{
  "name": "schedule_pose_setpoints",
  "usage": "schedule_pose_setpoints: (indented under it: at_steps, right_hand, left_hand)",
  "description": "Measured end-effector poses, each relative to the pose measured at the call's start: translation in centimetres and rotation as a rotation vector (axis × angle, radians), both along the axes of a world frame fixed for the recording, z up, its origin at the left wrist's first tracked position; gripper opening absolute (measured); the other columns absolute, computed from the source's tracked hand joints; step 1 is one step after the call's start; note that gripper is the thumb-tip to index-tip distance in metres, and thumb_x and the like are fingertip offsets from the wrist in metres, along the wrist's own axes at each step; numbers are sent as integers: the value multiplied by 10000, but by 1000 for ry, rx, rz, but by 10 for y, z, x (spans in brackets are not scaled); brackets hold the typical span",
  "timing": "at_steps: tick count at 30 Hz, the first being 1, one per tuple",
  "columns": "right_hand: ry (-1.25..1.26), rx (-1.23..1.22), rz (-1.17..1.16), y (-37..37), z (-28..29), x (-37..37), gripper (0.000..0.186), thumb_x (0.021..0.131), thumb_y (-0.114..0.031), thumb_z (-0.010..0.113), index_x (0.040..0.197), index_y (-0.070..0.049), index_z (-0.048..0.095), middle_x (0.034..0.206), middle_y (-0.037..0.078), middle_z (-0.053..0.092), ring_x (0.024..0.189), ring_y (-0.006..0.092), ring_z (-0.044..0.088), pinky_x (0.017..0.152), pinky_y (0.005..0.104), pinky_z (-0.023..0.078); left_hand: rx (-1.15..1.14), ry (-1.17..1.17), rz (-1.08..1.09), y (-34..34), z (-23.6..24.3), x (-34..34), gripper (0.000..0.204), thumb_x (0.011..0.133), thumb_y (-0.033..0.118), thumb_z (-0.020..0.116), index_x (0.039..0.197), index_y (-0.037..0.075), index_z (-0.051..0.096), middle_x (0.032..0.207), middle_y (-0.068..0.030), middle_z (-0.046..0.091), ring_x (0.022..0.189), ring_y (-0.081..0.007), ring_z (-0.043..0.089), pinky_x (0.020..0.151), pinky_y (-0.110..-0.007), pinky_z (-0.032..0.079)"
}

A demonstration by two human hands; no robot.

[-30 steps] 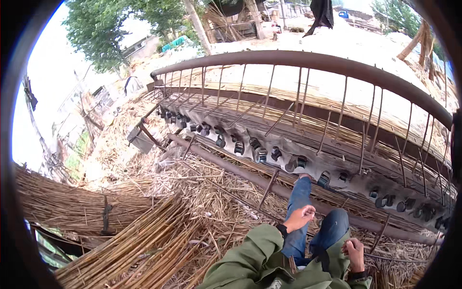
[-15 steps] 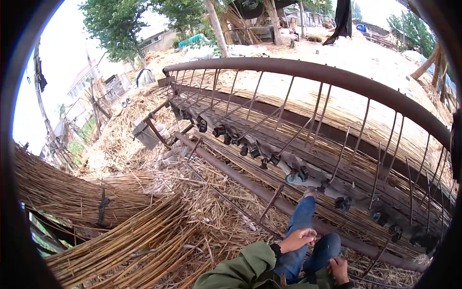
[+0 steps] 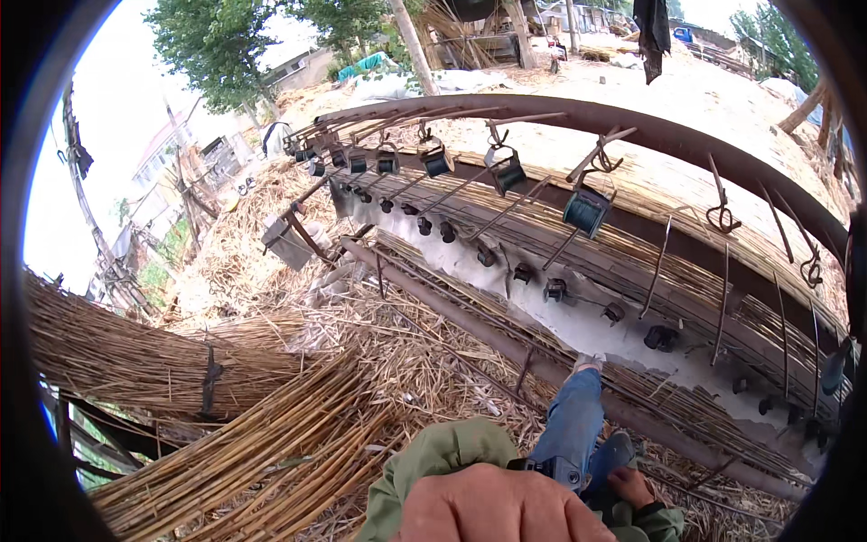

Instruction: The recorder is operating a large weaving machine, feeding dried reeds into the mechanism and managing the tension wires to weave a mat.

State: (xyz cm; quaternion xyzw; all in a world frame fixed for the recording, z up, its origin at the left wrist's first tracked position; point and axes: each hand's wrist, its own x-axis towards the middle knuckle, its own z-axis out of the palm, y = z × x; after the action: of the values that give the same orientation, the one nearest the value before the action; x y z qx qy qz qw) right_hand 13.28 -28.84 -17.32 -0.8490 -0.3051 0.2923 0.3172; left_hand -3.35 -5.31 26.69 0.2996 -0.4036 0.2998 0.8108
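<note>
My left hand, large and close at the lower edge, is closed with its knuckles up; its fingertips and anything inside are hidden. A dark band with a small device shows just behind it. Beside my jeans-clad knee rests my right hand, fingers curled, contents not visible. Ahead is a long metal frame with a brown pipe. Spools of dark green thread or wire hang near the pipe on bent hooks. A second row of dark spools lies along a pale grey strip.
Reed bundles lie at the lower left, beside loose straw. A lower pipe crosses before my legs. Reeds lie under the frame. A grey box stands at its left end. Trees and a pole are behind.
My left hand has risen from my knee toward the camera. Several spools now hang near the upper pipe, where only rods showed before. More of the grey strip is bare. My right hand stays low.
</note>
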Motion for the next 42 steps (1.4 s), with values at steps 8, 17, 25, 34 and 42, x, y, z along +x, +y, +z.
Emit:
schedule_pose_setpoints:
  at_steps: [8, 17, 25, 34, 42]
  right_hand:
    - [-42, 37, 80, -6, -10, -19, 265, 812, -319, 587, 906, -78, 641, 815, 167, 632, 761, 356, 608, 684, 413, 486]
    - [-150, 137, -68, -31, 22, -29, 233, 795, -305, 607, 866, -85, 639, 801, 152, 638, 756, 351, 609, 678, 415, 487]
    - [-119, 40, -43, -28, 28, -31, 248, 789, -306, 602, 855, -71, 639, 803, 162, 638, 765, 358, 607, 693, 423, 484]
    - [-146, -40, -40, -27, 30, -33, 264, 786, -324, 597, 877, -80, 640, 819, 160, 641, 774, 348, 612, 709, 431, 488]
    - [-135, -97, -31, -26, 28, -36, 289, 807, -358, 574, 919, -102, 644, 843, 158, 645, 791, 352, 615, 735, 437, 487]
  left_hand:
    - [1, 220, -328, -24, 16, -6, 380, 942, 312, 468, 670, 58, 543, 556, -36, 376, 528, -204, 431, 755, -601, 452]
    - [-270, 48, -706, -53, 2, 26, 383, 940, 341, 470, 684, 63, 531, 517, -18, 355, 460, -144, 394, 635, -549, 484]
    - [-262, -78, -257, -63, 3, 17, 449, 931, 225, 456, 516, 58, 494, 496, -35, 388, 436, -169, 431, 608, -421, 525]
    - [12, 3, -256, -45, 0, 19, 433, 937, 199, 411, 530, 77, 494, 520, -19, 414, 475, -164, 478, 671, -415, 510]
    - [-212, 211, -794, -40, 12, 32, 484, 954, 338, 432, 556, 68, 493, 489, -18, 386, 424, -146, 445, 552, -453, 473]
